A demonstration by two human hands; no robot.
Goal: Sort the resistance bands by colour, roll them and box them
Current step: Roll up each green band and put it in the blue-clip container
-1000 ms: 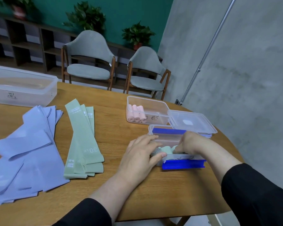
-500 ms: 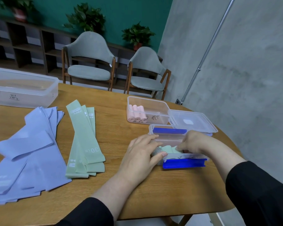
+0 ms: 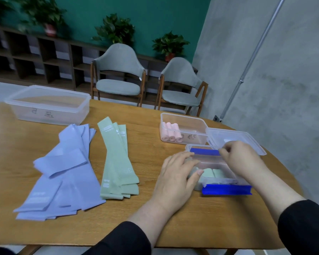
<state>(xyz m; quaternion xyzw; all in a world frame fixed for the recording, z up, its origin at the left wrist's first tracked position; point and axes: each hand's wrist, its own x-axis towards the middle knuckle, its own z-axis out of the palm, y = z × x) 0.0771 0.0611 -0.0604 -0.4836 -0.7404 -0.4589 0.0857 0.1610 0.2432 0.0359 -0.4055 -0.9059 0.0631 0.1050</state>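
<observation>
The right hand point(image 3: 239, 159) lifted out of the blue-clipped box point(image 3: 226, 188), fingers loosely curled and holding nothing, while the left hand point(image 3: 177, 173) gripped its side, leaving rolled green bands point(image 3: 213, 173) boxed, another one done.

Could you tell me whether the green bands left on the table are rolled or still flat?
Flat: the green bands lie unrolled, overlapping in a stack on the table.
</observation>
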